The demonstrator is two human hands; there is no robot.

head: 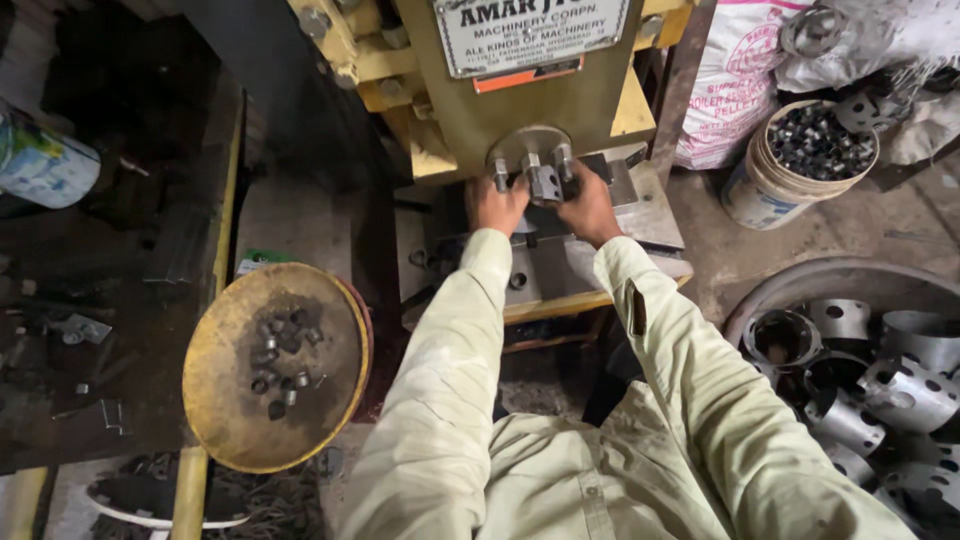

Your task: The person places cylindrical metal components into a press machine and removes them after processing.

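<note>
Two hands [497, 205] [590, 208], one bucket [790, 175] (full), one pan [275, 365]

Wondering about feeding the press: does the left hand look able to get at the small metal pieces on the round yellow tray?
Probably yes. The left hand is at the press; the pieces lie uncovered on the tray on its side, nothing between.

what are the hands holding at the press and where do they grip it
Both hands, left hand and right hand, reach under the ram of the yellow press. Whether either grips a part cannot be told; the fingers are hidden.
</note>
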